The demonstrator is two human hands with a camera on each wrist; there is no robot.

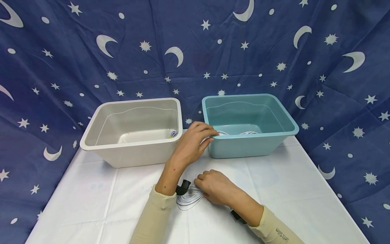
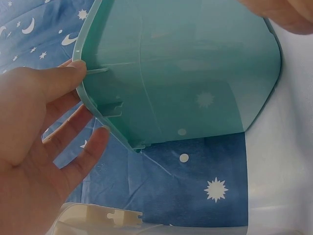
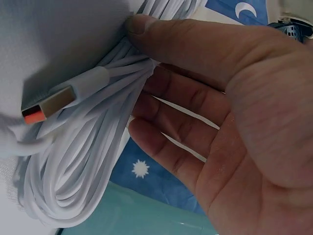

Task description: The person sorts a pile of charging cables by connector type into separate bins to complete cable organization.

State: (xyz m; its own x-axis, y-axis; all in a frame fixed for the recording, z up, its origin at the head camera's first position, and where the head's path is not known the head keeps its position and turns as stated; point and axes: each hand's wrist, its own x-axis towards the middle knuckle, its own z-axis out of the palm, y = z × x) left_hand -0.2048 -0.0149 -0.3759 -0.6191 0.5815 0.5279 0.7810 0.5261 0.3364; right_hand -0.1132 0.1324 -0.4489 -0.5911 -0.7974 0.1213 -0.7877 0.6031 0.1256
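My left hand (image 1: 193, 142) grips the near left corner of the teal bin (image 1: 240, 147); in the left wrist view its thumb lies on the near side of the rim and the fingers reach behind it. Low at the front middle of the table, my right hand (image 1: 217, 186) holds a coiled white USB cable (image 3: 73, 171). The thumb lies across the middle of the coil with fingers on its other side. An orange-tipped USB plug (image 3: 49, 103) sticks out beside the loops. My left wrist partly covers the cable in the head view.
A cream bin (image 1: 134, 154) stands on the left, with a small grey coil (image 1: 174, 134) in its near right corner. White cables (image 1: 249, 132) lie inside the teal bin behind its front rim. The table has a white cloth (image 1: 76, 203), and a blue star-and-moon curtain (image 1: 195, 44) hangs behind.
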